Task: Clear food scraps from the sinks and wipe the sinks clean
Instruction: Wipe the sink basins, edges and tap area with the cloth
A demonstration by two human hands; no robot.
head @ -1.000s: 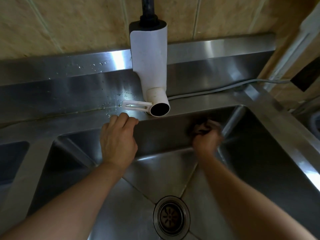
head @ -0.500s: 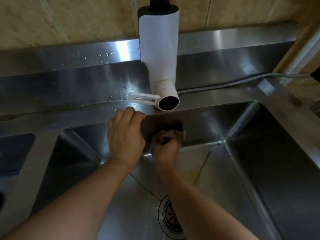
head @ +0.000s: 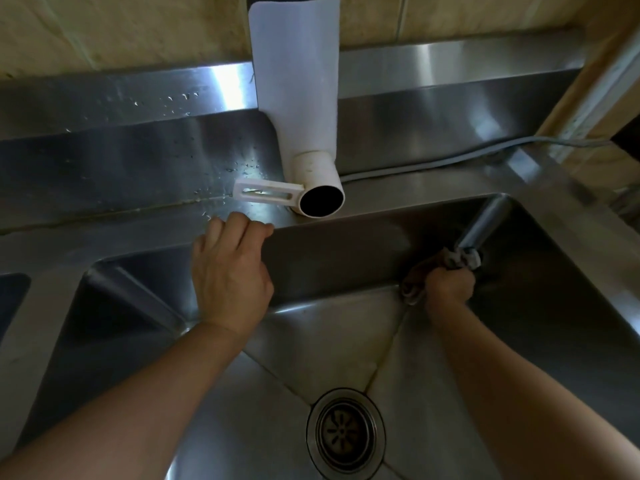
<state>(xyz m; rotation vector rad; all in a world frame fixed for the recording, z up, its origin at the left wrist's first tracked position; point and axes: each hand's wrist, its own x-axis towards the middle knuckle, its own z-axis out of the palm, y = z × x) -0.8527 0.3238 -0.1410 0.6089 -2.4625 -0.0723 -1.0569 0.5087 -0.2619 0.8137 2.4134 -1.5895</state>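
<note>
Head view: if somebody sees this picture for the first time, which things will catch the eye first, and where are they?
The big white faucet at top centre stands out most, its dark spout mouth hanging over the back rim of the steel sink. Below it, the left hand rests on that rim, while the right hand grips a cloth against the back right corner. The round drain sits at bottom centre.

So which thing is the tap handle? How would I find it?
Start at the big white tap standing behind the metal sink. Go down to its round black opening at the bottom. The handle is the flat white bar sticking out sideways from there, just above the left hand, and it alone has a long slot cut through it.
</note>
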